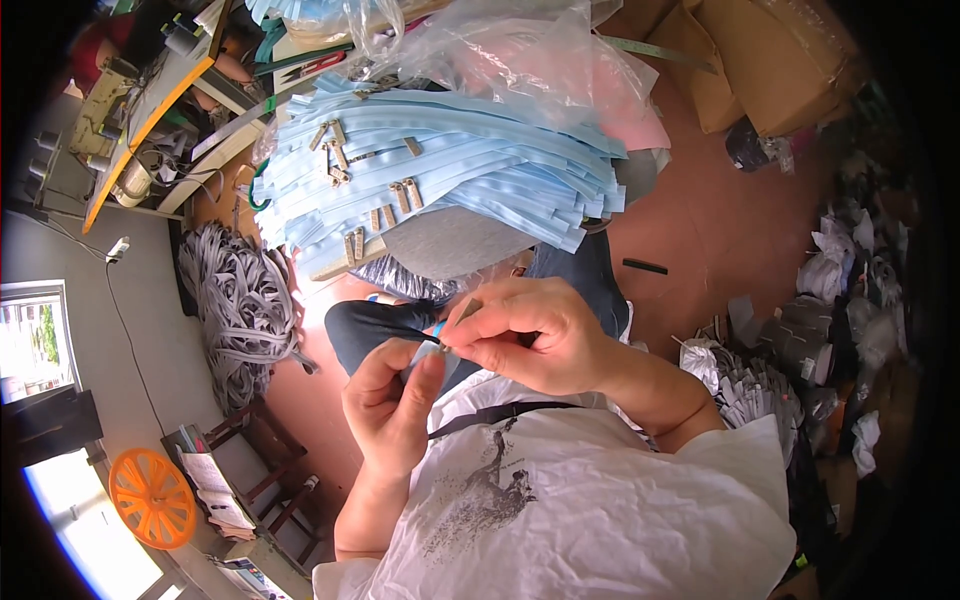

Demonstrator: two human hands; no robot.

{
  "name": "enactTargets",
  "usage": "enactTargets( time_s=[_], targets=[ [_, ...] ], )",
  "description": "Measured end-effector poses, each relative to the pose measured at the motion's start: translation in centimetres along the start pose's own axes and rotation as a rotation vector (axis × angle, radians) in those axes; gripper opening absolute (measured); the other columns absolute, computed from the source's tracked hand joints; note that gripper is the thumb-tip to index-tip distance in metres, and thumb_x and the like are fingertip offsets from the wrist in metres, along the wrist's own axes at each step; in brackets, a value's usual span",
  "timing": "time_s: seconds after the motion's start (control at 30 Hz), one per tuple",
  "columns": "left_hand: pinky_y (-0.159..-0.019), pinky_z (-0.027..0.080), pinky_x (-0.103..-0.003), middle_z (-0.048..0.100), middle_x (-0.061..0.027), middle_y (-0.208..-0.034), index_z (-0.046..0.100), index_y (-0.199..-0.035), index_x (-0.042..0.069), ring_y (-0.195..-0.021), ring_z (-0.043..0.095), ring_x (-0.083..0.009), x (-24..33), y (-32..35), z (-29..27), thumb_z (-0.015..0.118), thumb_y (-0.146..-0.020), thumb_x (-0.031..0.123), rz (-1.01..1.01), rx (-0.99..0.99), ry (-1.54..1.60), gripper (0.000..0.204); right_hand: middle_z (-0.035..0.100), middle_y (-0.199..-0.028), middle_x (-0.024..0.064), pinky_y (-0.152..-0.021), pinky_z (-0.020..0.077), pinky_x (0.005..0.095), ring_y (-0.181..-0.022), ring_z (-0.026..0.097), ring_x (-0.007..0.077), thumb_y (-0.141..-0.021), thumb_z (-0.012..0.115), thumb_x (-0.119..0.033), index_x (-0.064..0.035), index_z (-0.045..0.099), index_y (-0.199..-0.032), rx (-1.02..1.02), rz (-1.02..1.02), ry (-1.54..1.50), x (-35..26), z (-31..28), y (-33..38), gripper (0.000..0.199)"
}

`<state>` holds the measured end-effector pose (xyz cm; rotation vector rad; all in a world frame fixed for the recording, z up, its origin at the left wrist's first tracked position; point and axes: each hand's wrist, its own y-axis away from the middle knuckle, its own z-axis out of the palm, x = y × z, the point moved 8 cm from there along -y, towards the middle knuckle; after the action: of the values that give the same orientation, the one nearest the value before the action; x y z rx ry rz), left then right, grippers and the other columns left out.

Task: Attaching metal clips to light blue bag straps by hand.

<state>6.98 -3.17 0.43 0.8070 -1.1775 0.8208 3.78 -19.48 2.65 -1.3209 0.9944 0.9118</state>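
Observation:
My left hand (392,405) is closed in front of my chest, thumb and forefinger pinching the end of a small pale strip (412,362). Its tip meets the fingertips of my right hand (545,338), also closed in a pinch. From the right hand's fingers sticks a small flat tan-grey metal piece (468,310). A bit of bright blue shows beside the fingertips; what joins there is mostly hidden. Beyond my hands, many light blue zipper tapes (500,130) lie fanned over a grey padded surface (450,245). Several small brass-coloured metal pieces (403,196) rest on them.
A tangled heap of grey tapes (240,310) sits at the left. Clear plastic bags (500,50) lie behind the blue tapes. A cardboard box (780,65) stands far right, with bagged scraps (830,255) along that side. An orange wheel (152,498) is at lower left.

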Motion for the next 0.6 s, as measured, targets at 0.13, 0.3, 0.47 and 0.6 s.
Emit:
enactTargets(
  time_s=[0.13, 0.3, 0.47, 0.6],
  targets=[
    [-0.067, 0.040, -0.018, 0.060, 0.0006, -0.087, 0.064, -0.098, -0.004, -0.075, 0.051, -0.0046, -0.1, 0.2, -0.1, 0.066, -0.096, 0.007, -0.015, 0.060, -0.028, 0.011, 0.072, -0.097, 0.0124, -0.064, 0.0537, 0.0254, -0.078, 0.070, 0.0157, -0.084, 0.072, 0.004, -0.0004, 0.073, -0.097, -0.013, 0.023, 0.016, -0.1, -0.3, 0.1, 0.014],
    [-0.066, 0.040, -0.019, 0.062, -0.0008, -0.086, 0.064, -0.095, -0.004, -0.075, 0.051, -0.0058, -0.1, 0.2, -0.2, 0.065, -0.096, 0.006, 0.029, 0.066, -0.118, 0.010, 0.071, -0.088, 0.0089, -0.063, 0.0541, 0.0269, -0.076, 0.070, 0.0174, -0.085, 0.071, 0.001, -0.0001, 0.071, -0.098, 0.025, 0.019, 0.010, -0.3, -0.3, -0.2, 0.013],
    [-0.063, 0.042, -0.022, 0.062, -0.0032, -0.079, 0.064, -0.090, -0.003, -0.070, 0.053, -0.0093, 0.6, 0.2, -0.2, 0.066, -0.094, 0.003, 0.122, 0.073, -0.350, 0.007, 0.072, -0.092, 0.0112, -0.060, 0.0526, 0.0265, -0.075, 0.069, 0.0151, -0.083, 0.073, 0.003, -0.0003, 0.071, -0.094, 0.018, -0.031, 0.066, -0.5, -0.1, -0.1, 0.011],
    [-0.061, 0.039, -0.021, 0.062, -0.0019, -0.076, 0.065, -0.092, -0.003, -0.066, 0.051, -0.0076, 0.9, 0.1, -0.3, 0.065, -0.095, 0.005, 0.177, 0.105, -0.404, 0.009, 0.072, -0.091, 0.0114, -0.061, 0.0542, 0.0268, -0.075, 0.069, 0.0154, -0.082, 0.073, 0.006, -0.0003, 0.071, -0.094, 0.040, -0.212, 0.214, -1.5, 0.5, 0.2, 0.013]
  ],
)
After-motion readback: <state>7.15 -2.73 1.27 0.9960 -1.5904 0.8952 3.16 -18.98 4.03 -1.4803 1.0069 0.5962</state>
